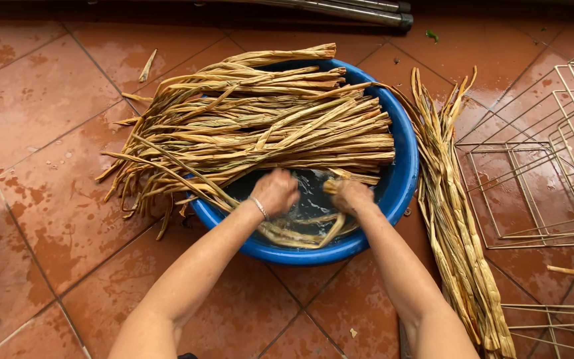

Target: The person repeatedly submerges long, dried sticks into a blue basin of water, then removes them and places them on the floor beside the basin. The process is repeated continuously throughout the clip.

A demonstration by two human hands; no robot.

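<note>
down in the head view, the left hand [275, 191] and right hand [351, 196] sit low in a round blue plastic basin [403, 174], both curled tight around wet, limp straw-coloured stalks [300, 229] in shallow water. a thick bundle of dry, flat, ribbed stalks [260, 126] lies across the basin's far rim, spilling left onto glossy wet red tiles [54, 199]. another long bundle [456, 226] lies beside the basin on the right, near thin wire frames [546, 166].

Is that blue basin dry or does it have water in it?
It holds water: the blue basin shows a glinting pool where both hands work the strands.
</note>
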